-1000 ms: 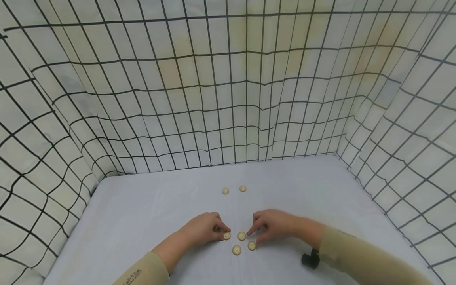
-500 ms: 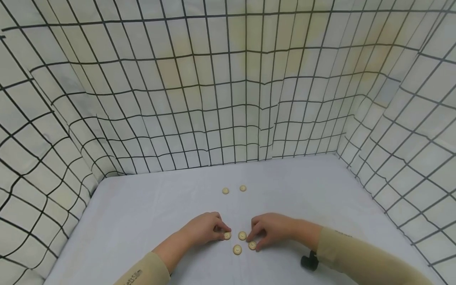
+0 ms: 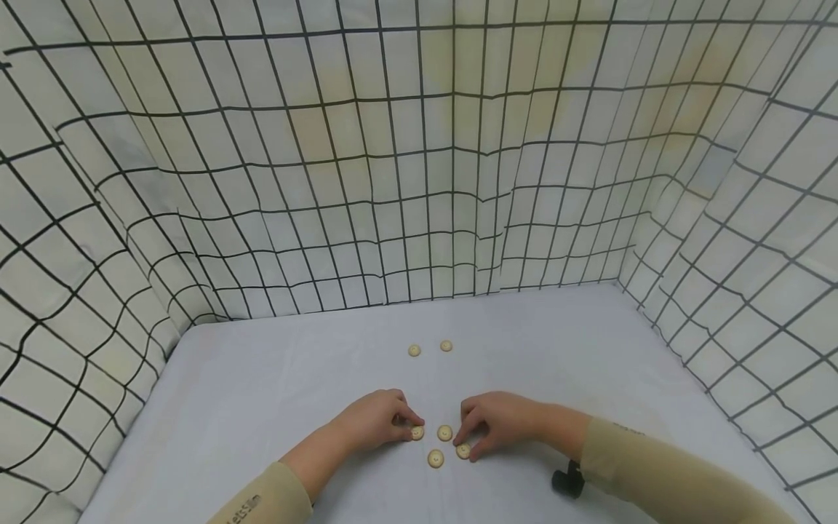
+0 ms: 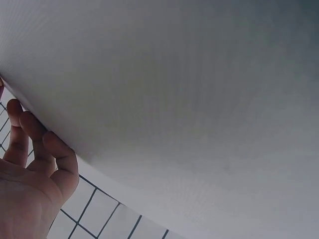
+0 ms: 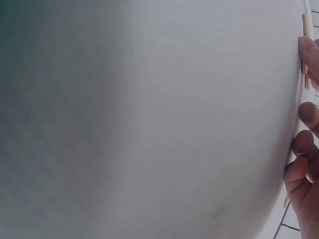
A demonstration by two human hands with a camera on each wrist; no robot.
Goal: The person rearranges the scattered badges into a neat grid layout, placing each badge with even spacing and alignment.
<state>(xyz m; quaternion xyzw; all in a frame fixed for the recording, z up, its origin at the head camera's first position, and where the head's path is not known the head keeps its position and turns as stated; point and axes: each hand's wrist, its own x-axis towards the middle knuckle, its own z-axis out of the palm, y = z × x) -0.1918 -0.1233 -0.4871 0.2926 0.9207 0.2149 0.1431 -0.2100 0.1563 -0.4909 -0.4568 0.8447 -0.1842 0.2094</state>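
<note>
In the head view my left hand (image 3: 374, 418) pinches a round cream button (image 3: 417, 433) between thumb and forefinger on the white tabletop. Across from it, my right hand (image 3: 500, 421) has thumb and forefinger at the sides of another button (image 3: 463, 451), which lies flat. Between the hands lies a third, untouched button (image 3: 445, 433), with one more button (image 3: 435, 458) nearer the front. The left wrist view catches curled fingers (image 4: 62, 152) against the cloth, with no button visible. At the right edge of the right wrist view, the thumb meets a thin button edge (image 5: 305, 67).
Farther back on the white cloth (image 3: 314, 364) lie two more buttons, a left one (image 3: 414, 351) and a right one (image 3: 447, 346). White walls with a black grid (image 3: 432, 175) enclose the table at the back and sides. A black device (image 3: 568, 480) hangs under the right wrist.
My right hand has lowered slightly, and its thumb and forefinger have closed in on the right button. The left hand and the buttons stay nearly in place.
</note>
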